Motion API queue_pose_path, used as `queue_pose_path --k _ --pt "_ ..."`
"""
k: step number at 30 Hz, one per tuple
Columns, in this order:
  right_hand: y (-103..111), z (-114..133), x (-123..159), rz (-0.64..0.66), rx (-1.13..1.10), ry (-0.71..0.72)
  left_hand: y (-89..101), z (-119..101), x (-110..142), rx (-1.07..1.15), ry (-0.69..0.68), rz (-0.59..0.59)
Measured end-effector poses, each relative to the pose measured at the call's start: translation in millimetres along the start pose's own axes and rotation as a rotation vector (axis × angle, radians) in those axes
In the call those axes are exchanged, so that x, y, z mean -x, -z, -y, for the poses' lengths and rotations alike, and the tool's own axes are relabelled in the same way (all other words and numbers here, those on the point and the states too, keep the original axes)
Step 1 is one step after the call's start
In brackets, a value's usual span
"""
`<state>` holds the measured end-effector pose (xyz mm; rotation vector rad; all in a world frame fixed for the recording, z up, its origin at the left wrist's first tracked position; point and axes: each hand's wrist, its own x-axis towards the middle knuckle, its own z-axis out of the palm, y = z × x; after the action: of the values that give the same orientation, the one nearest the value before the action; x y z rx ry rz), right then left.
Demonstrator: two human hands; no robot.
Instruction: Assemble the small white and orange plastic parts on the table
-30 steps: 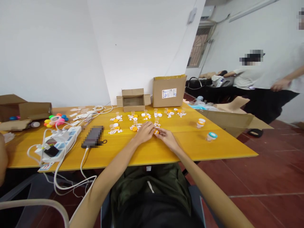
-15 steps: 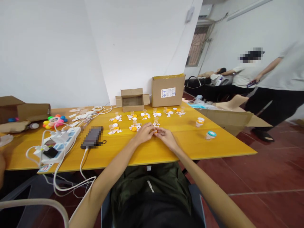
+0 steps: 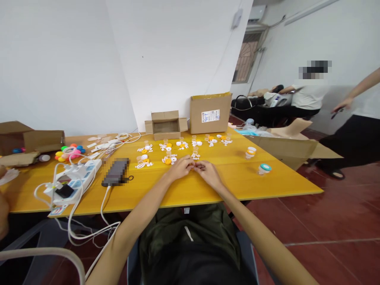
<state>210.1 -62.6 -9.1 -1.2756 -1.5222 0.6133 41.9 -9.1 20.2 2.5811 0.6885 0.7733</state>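
My left hand and my right hand meet fingertip to fingertip over the middle of the table. Both are closed in a pinch around something small, mostly hidden by the fingers; a trace of orange shows between them. Just beyond them stands a small clear plastic cup with white dotted pieces lying around it. To the left of my left hand is another group with an orange round cap, a white disc and a clear cup.
Several similar groups line the table's back, before an open cardboard box and a closed carton. Two lidded cups, one teal-topped, stand right. A phone and a power strip with cables lie left. Two people are at right.
My hands stay together at the same spot, with the fingers shifted slightly around the small piece. The standing person at right has moved further right.
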Motion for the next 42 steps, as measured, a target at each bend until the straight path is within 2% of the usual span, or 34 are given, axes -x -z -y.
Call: queue_pose_path --k 8,12,20,23,28,34,36,39,42 --pt "1.6 -5.6 -3.1 0.013 0.001 0.003 -1.3 3.0 1.0 0.042 0.057 0.013" --pt "4.8 -5.7 -9.0 0.039 0.146 0.054 -3.2 5.4 1.4 0.062 0.08 0.02" --pt "18.4 4.1 -32.0 0.256 0.412 0.122 -3.7 6.3 0.3 0.126 0.109 0.033" --pt "21.3 7.1 -33.9 0.284 0.441 0.173 -3.7 6.1 0.2 0.142 0.112 0.039" --pt "21.5 7.8 -25.8 0.225 0.335 0.174 -5.6 7.3 0.0 0.171 0.122 0.029" --pt "22.7 -4.8 -21.2 0.141 0.052 0.02 -6.8 10.3 -0.8 0.151 0.131 0.009" --pt "24.4 -11.3 -23.9 0.092 0.089 0.027 -6.5 10.8 -0.8 0.128 0.134 -0.002" --pt "25.3 -19.6 -29.3 0.009 0.266 0.068 -6.1 11.0 -0.3 0.102 0.133 -0.03" --pt "22.7 -23.9 -34.4 -0.022 0.392 0.069 -6.2 11.2 0.3 0.078 0.123 -0.064"
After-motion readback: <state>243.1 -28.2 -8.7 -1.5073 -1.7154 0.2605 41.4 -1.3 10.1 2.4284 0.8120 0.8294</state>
